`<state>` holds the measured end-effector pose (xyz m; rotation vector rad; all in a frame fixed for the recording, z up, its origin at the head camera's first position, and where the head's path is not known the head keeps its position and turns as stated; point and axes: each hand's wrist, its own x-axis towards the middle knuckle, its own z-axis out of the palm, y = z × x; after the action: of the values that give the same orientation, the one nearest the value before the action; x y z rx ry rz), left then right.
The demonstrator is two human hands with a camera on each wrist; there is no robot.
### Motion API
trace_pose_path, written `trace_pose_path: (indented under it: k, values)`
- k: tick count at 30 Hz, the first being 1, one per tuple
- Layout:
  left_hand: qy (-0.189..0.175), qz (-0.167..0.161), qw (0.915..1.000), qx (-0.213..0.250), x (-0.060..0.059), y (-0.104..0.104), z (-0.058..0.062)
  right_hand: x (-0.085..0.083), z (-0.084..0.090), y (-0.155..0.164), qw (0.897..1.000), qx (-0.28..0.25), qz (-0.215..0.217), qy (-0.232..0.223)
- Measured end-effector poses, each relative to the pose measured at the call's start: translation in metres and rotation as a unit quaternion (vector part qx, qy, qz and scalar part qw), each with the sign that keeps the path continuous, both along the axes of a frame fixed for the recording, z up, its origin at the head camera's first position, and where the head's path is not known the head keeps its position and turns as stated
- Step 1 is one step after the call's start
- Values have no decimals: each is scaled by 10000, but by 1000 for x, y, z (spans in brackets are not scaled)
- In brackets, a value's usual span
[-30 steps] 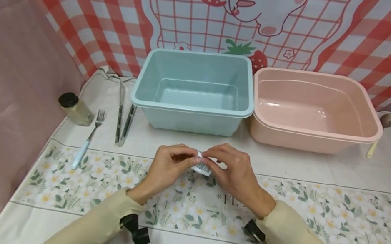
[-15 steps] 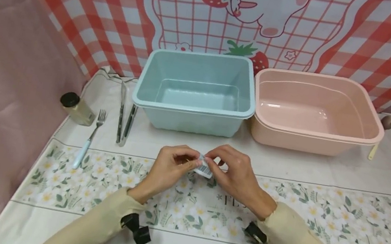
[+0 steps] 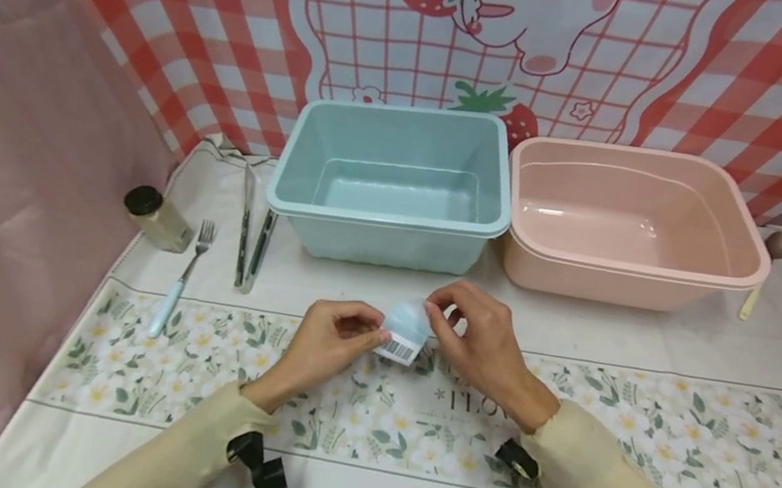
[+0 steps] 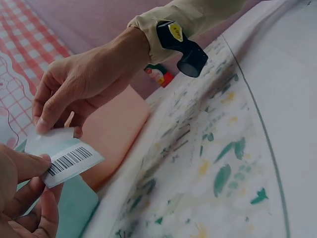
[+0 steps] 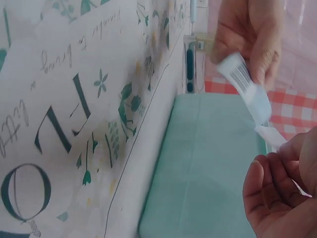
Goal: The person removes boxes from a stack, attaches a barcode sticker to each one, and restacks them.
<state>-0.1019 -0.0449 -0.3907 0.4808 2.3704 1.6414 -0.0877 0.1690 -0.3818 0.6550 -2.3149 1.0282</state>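
A small flat packet [image 3: 402,334], pale blue with a white barcode strip, is stretched between the two hands above the floral tablecloth. The left hand [image 3: 330,345] pinches its barcode end between thumb and fingers. At the opposite upper end, the right hand [image 3: 485,347] grips a corner with thumb and index finger. In the left wrist view the barcode on the packet [image 4: 69,161] faces the camera. The right wrist view shows the packet [image 5: 247,89] bent, its white end running to the fingers of the right hand [image 5: 282,188]. Fingertips hide both ends.
Behind the hands stand a blue basin [image 3: 384,239] and a pink basin [image 3: 620,283], side by side. To the left lie a fork [image 3: 179,280], a knife [image 3: 244,230], metal tongs [image 3: 258,251] and a black-lidded jar [image 3: 159,219]. A spoon [image 3: 750,302] lies at the right.
The hands have moved slightly apart, the left one shifting left and down. The packet, earlier bunched between the fingertips, now spreads out and shows its blue part.
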Motion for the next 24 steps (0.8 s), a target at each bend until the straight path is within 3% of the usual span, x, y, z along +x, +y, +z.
trace_pose_path:
  k: [8, 14, 18, 21, 24]
  values:
    - [-110, 229, 9992, -323, 2, -10, -13, -2, -2, 4, 9989, -150, -446, -26]
    - [132, 363, 9970, -670, 3, -13, -26, -3, -3, 5, 9986, -203, -479, -88]
    - [323, 582, 9910, -1164, 5, -14, -29, -3, -3, 4, 9986, -220, -465, -157]
    - [618, 813, 9815, -1622, 5, -14, -27, -3, -3, 4, 9985, -237, -449, -204]
    - [971, 1033, 9754, -1687, 2, -13, -20, -3, -3, 4, 9983, -296, -424, -254]
